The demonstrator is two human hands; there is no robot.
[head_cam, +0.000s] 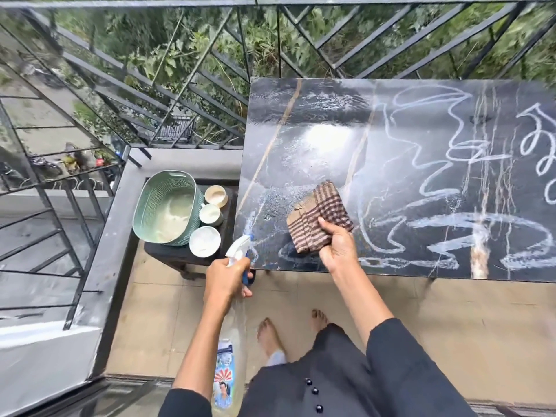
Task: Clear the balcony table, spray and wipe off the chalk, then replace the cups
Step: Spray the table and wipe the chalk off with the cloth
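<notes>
The dark balcony table (pixel 316 115) carries white chalk scribbles (pixel 427 182) over its right part, while its left part looks wet and smeared. My left hand (pixel 224 279) grips a spray bottle (pixel 238 251) by the trigger at the table's near left corner, nozzle aimed at the tabletop with mist coming out. Over the near edge, my right hand (pixel 338 246) holds a folded brown checked cloth (pixel 319 218) that lies on the wet surface. Three pale cups (pixel 205 240) stand on a low dark stool (pixel 168 251) to the table's left.
A green basket (pixel 156 188) sits on the stool beside the cups. Black metal railing (pixel 180 85) runs along the left and far sides with foliage beyond. My bare feet (pixel 270 335) stand on the beige tiled floor (pixel 451 326) in front of the table.
</notes>
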